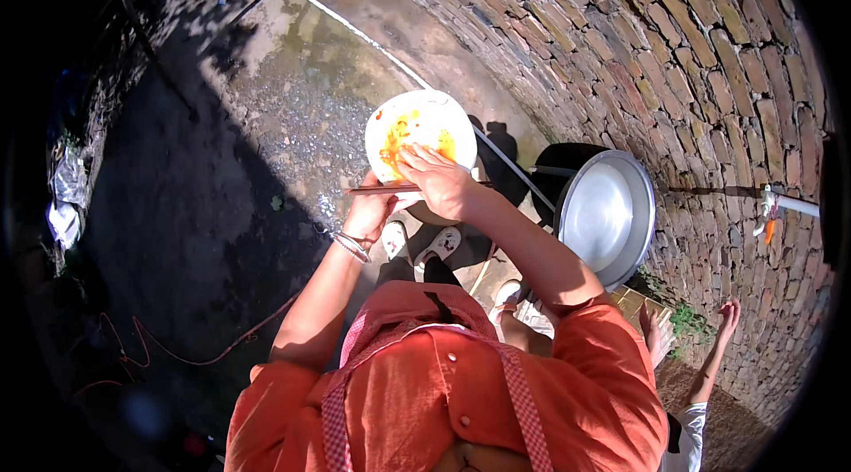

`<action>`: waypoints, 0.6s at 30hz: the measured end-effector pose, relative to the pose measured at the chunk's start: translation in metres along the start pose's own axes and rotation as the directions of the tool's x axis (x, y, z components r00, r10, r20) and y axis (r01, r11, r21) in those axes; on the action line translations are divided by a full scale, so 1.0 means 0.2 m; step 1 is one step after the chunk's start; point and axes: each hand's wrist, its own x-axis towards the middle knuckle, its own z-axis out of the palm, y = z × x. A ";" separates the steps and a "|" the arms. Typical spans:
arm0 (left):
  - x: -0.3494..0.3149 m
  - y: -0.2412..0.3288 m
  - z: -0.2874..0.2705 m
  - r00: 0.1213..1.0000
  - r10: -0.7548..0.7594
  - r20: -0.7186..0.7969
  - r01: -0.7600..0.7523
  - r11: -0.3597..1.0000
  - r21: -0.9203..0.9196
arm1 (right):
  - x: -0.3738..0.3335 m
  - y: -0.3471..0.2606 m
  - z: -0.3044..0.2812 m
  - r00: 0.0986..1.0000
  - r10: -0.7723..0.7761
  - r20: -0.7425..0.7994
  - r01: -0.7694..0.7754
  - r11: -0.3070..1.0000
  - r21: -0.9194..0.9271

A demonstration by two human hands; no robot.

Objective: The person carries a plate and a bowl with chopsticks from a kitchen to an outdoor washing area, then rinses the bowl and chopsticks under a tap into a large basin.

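A white round plate (422, 103) is tilted out in front of me, smeared with orange-red food scraps (402, 131). My left hand (370, 213) grips its near edge from below, with a bracelet on the wrist. A pair of dark reddish chopsticks (379, 191) lies crosswise at that hand, along the plate's near side; how the fingers hold them is partly hidden. My right hand (441, 181) reaches over the plate, its fingers stretched out flat on or just above the scraps. Whether the fingertips press the surface cannot be told.
A large metal basin (606, 217) stands at the right, by the brick wall (709, 73) with a tap (768, 213). A white pipe (355, 31) crosses the concrete ground. Another person's arm (714, 361) shows at lower right. A thin red cord (222, 352) trails at left.
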 end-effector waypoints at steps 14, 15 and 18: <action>0.02 0.06 0.04 0.998 0.014 -0.068 -0.016 1.000 -0.027 | 0.00 0.08 -0.07 0.976 0.205 0.073 -0.206 0.979 -0.001; 0.02 0.09 0.06 0.998 0.007 -0.056 -0.007 1.000 0.007 | 0.01 0.10 -0.09 0.964 0.264 0.030 -0.264 0.965 0.000; 0.04 0.05 0.07 0.999 0.029 -0.022 -0.029 0.999 0.018 | 0.11 0.08 -0.10 0.980 0.172 -0.099 -0.175 0.984 -0.021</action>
